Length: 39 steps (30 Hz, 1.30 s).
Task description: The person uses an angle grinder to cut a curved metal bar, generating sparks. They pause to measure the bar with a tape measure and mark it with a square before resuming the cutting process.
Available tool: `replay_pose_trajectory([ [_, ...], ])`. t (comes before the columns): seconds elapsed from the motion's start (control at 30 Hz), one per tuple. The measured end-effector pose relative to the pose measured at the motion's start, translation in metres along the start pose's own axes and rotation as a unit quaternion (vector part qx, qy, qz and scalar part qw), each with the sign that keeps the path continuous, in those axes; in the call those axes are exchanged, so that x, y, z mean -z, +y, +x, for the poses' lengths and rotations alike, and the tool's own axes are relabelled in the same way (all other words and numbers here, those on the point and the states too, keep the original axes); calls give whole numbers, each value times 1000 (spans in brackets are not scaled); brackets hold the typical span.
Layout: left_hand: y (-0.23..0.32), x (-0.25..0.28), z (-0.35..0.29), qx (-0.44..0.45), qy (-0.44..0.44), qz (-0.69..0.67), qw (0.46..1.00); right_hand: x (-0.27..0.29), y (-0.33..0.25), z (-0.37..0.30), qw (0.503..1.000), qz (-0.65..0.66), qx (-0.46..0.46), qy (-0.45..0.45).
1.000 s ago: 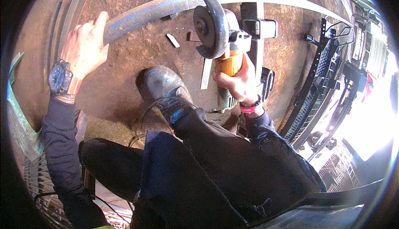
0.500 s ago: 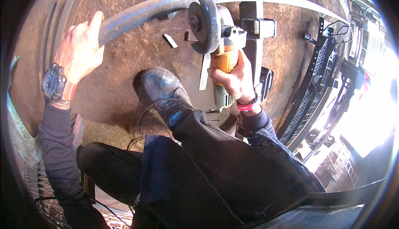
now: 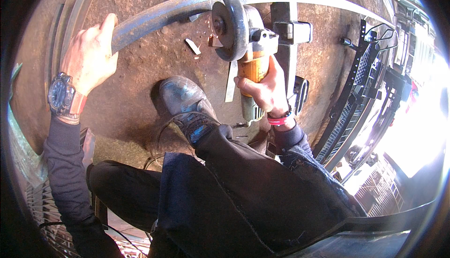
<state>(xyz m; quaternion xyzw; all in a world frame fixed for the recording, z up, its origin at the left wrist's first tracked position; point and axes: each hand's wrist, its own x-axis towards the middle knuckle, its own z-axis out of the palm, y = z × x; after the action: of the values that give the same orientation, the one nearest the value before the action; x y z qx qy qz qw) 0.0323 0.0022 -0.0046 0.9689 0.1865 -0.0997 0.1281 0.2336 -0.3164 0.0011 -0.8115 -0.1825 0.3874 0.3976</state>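
Observation:
My right hand (image 3: 265,87) is wrapped round the yellow body of an angle grinder (image 3: 254,66). Its round disc (image 3: 223,25), partly covered by a dark guard, stands against a long metal tube (image 3: 173,11) that runs across the top of the view. Small orange sparks show just below and left of the disc. At the left end of the tube, my left hand (image 3: 90,56) grips it, thumb on the near side and fingers over the end. The exact spot where disc and tube meet is hidden behind the guard.
A dark metal support (image 3: 284,28) stands under the tube. Metal offcuts (image 3: 192,46) lie on the brown floor. My shoe (image 3: 185,99) is close below the grinder, with a cable beside it. Black metal frames (image 3: 349,99) line the right; flat bars (image 3: 75,19) lie at the left.
Orange sparks now show by the disc, where none showed before. Both hands, the grinder and the tube have hardly moved.

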Motion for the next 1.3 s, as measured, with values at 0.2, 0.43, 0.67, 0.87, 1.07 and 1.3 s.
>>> replay_pose_trajectory([
  [0.2, -3, -3, 1, -5, -7, 3, 1000, 0, 1, 1, 1000, 10, -9, 4],
  [0.43, 1, -1, 3, 2, -15, -3, 1000, 0, 0, 0, 1000, 1, -3, 10],
  [0.67, 4, 6, 1, 2, -11, -2, 1000, 5, 0, 0, 1000, -11, -11, -12],
  [0.87, 3, 2, 3, 11, -28, 3, 1000, 4, -7, 1, 1000, 2, 14, -11],
  [1.07, 2, 0, 0, -7, 9, -6, 1000, 1, -21, -1, 1000, -10, 25, 1],
  [1.3, 0, -3, 0, -12, 12, -12, 1000, 3, -29, 0, 999, -36, -16, 1],
])
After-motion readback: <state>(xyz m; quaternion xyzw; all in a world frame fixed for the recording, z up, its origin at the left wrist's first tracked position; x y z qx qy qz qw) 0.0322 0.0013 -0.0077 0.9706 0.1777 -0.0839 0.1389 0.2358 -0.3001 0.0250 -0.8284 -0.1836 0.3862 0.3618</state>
